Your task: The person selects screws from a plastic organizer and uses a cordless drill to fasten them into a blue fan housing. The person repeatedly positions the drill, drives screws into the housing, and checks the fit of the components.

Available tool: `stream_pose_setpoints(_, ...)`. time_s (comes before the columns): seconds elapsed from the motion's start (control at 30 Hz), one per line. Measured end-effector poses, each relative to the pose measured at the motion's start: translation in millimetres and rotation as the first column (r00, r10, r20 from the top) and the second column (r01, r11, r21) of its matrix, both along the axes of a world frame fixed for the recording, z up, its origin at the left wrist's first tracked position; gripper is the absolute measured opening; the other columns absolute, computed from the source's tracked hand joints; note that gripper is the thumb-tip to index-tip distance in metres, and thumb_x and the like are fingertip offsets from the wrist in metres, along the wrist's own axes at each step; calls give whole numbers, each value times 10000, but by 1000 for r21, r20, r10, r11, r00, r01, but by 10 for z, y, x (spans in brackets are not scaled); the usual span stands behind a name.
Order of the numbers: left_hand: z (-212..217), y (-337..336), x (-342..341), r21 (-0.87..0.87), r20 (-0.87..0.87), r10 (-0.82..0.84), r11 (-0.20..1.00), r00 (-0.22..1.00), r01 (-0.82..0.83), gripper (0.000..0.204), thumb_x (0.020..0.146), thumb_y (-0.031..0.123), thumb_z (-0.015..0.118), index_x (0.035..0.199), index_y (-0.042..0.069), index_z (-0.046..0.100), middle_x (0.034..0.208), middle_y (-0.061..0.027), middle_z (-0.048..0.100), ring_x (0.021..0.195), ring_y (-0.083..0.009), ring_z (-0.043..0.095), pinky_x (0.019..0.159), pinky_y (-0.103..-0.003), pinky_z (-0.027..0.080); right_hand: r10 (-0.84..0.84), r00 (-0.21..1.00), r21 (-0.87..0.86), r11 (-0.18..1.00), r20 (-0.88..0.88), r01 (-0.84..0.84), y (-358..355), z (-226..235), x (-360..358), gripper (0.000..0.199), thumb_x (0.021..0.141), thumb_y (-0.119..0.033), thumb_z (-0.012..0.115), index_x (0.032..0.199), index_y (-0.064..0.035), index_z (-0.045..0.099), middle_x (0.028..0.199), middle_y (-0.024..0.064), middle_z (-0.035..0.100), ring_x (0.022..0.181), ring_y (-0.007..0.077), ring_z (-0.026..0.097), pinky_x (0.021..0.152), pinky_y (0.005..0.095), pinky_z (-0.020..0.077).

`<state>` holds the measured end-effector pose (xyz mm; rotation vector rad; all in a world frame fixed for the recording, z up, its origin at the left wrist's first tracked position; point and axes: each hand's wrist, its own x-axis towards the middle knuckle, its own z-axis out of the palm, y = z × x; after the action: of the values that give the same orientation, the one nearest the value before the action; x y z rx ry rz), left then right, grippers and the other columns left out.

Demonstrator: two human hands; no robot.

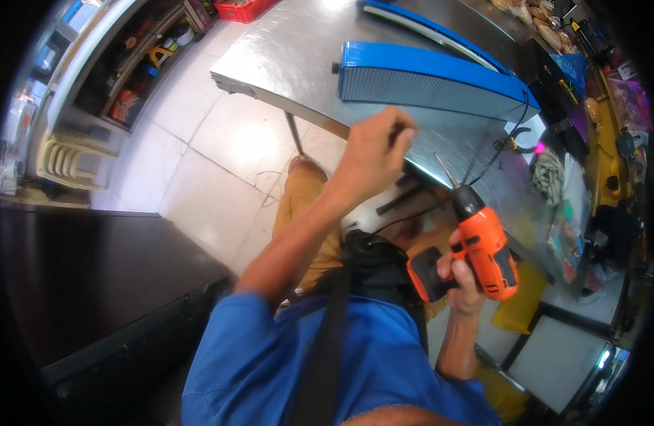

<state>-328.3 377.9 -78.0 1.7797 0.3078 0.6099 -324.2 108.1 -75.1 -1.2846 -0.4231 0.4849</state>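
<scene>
My right hand (463,280) is wrapped round the handle of an orange and black cordless drill (487,245). A thin metal bit (446,170) sticks out of the drill's black chuck and slants up to the left, near the table's front edge. My left hand (379,150) is raised by the same edge with its fingers curled together; what they hold, if anything, is hidden. Just beyond it a long blue box-shaped housing (426,77) with a ribbed grey front lies on the metal table (291,60), touched by neither hand.
Behind the housing lies a long blue strip (433,32) with a pale inner edge. Pliers (517,138), a cable and a grey rag (548,174) are at the table's right. A black surface (107,277) stands at my left, and stacked plastic chairs (68,160) are farther off.
</scene>
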Motion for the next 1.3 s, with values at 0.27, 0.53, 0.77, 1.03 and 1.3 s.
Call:
stream_pose_setpoints(0.27,-251,285,-453,-645,158,130,764,979,3,182,1040,111,639,1167,-19,645,1038,-147,721,879,-184,700,787,-309,576,140,987,8,990,-84,-140,82,-147,-19,518,913,-140,719,1370,25,539,1201,117,616,755,156,634,698,315,534)
stream_pose_setpoints(0.53,-352,482,-507,-786,269,137,603,953,135,180,1047,150,648,1159,9,656,1023,-119,712,904,-178,685,811,-286,560,198,979,13,980,-42,-197,595,-145,-113,368,959,-39,688,1316,16,616,1109,85,696,781,110,630,719,288,533)
stream_pose_setpoints(0.77,-361,563,-591,-773,213,153,630,965,71,200,1034,165,673,1158,9,661,1017,-112,706,890,-185,687,781,-292,565,154,984,-160,977,85,-139,849,-324,-241,296,936,-99,774,1206,-16,686,1037,38,676,914,154,635,844,301,509)
stream_pose_setpoints(1.03,-218,498,-545,-106,211,139,987,968,-119,144,994,88,697,1075,-20,744,936,-86,748,844,-126,669,792,-265,533,96,892,-286,957,441,38,581,49,-120,323,921,-100,772,1225,-24,689,1049,59,710,910,157,653,838,311,527)
stream_pose_setpoints(1.3,22,-6,704,609,-71,-134,779,988,150,161,927,145,719,1029,37,782,945,-132,748,841,-281,716,780,-380,558,-101,793,-306,887,600,345,-381,297,-145,346,890,-41,767,1228,-15,696,1043,46,731,946,138,668,858,304,535)
